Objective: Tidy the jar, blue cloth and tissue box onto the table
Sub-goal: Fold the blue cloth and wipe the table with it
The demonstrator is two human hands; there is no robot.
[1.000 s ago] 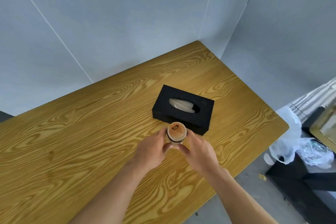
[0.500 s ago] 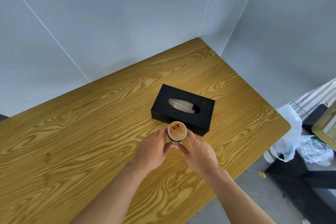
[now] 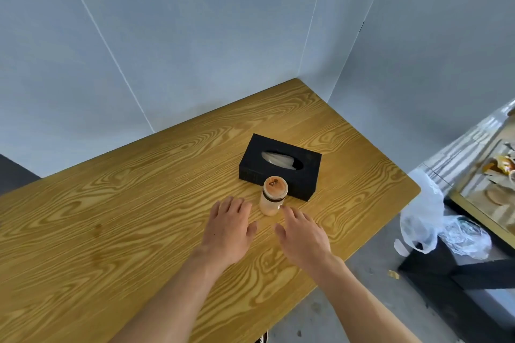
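Wood-grain yellow covers the surface (image 3: 111, 231), which fills the lower left of the head view and runs back into a corner of pale grey walls. On it sits the black tissue box (image 3: 306, 172), a white tissue showing in its oval slot, and just in front of the box stands the jar (image 3: 273, 196), upright, pale-bodied, with a dark band under a tan lid. Whether jar and box touch cannot be told from this angle; they are at least just beside one another.

Both hands hover low over the wood on the near side of the jar. The left hand (image 3: 228, 228) is flat with fingers spread, its grip apart and holding nothing. The right hand (image 3: 302, 234) is likewise spread and empty, fingertips close to the jar's base but apparently not on it.

Judging by how things lie, two of the three items are already placed: the tissue box and the jar both rest on the surface. The blue cloth is nowhere in view, so that part appears left to do. Off the right edge, on the floor, lie crumpled plastic bags (image 3: 434, 228) beside a dark stand; nothing blue shows among them, so where the cloth must be fetched from cannot be told.
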